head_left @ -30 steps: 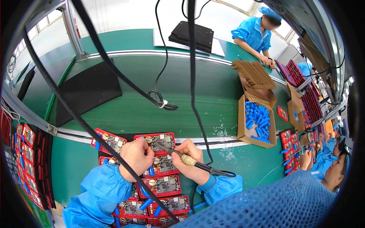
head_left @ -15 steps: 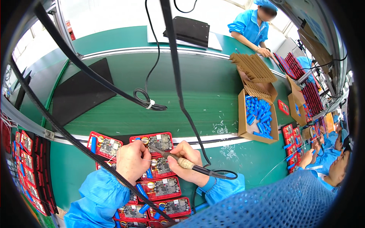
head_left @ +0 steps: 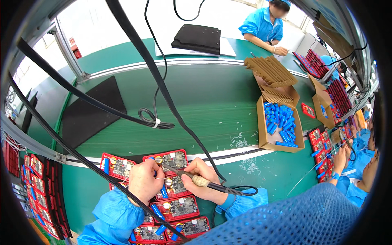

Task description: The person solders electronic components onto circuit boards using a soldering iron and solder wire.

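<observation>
My right hand (head_left: 203, 179) is wrapped round a soldering iron (head_left: 200, 181), whose thin tip points left over the lower edge of a green-grey circuit board in a red case (head_left: 173, 159). Pinched in the fingers of my left hand (head_left: 145, 181) is a thin strand of solder wire (head_left: 161, 178), its end near the iron's tip. The exact contact point is too small to make out. Below the hands lie more red cases with boards (head_left: 179, 207), several with a round silver part and a blue cylinder (head_left: 157, 211) attached. My left hand partly covers the neighbouring cases.
Black cables (head_left: 163, 92) hang across the view in front of my arms. A cardboard box (head_left: 261, 134) of blue cylinders stands to the right, near scattered white clippings (head_left: 239, 141). Stacked red cases (head_left: 38, 192) fill the left side. Co-workers (head_left: 263, 26) sit opposite and at right.
The whole view has shifted slightly. My hands keep nearly the same grip and place over the upper boards. The co-worker across the bench has drawn a hand back from the red cases.
</observation>
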A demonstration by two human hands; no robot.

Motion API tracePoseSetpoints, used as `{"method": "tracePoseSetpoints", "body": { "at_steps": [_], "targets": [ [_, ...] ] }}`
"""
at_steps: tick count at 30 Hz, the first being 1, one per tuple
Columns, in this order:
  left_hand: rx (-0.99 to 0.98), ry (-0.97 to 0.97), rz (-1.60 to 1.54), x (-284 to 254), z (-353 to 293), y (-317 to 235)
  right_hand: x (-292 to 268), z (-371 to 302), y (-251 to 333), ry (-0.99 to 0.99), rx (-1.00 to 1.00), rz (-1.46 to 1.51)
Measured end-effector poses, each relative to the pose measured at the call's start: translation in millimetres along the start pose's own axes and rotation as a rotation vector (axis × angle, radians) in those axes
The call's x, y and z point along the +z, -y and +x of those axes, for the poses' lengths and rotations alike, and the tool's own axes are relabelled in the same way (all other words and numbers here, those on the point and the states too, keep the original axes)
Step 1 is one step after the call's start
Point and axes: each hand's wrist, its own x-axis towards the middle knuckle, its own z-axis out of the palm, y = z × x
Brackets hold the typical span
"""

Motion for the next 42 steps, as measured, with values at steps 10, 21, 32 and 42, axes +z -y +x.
{"method": "tracePoseSetpoints", "body": {
  "at_steps": [10, 21, 32, 42],
  "targets": [
    [0.063, 0.002, 0.067, 0, 2, 1, -3, -1, -2, 0.02, 0.034, 0.092],
    [0.156, -0.047, 0.03, -23, -12, -7, -20, 3, 13, -0.144, -0.041, -0.042],
    [0.097, 0.316, -0.019, -36, -71, -4, -4, -6, 7, 0.344, -0.241, -0.603],
    [0.168, 0.229, -0.027, -18, -74, 13, 2, -10, 2, 0.278, -0.346, -0.709]
  ]
}}
